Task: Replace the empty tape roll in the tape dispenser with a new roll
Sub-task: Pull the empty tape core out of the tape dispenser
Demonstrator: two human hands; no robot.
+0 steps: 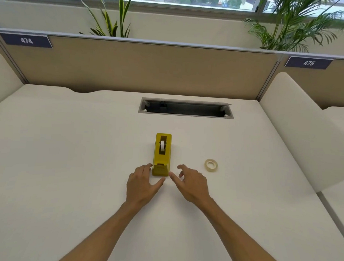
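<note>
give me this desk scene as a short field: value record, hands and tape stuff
dispenser: yellow tape dispenser, upright mid-desk, narrow end toward the person
old roll: white core in the dispenser's slot
new roll: tape roll flat on the desk, right of the dispenser, untouched
left hand: left hand open, fingertips at the dispenser's near left corner
right hand: right hand open, at the near right corner, holding nothing

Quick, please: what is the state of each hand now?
Left hand: open, holding nothing, fingers at the yellow tape dispenser.
Right hand: open, holding nothing, beside the dispenser.
</note>
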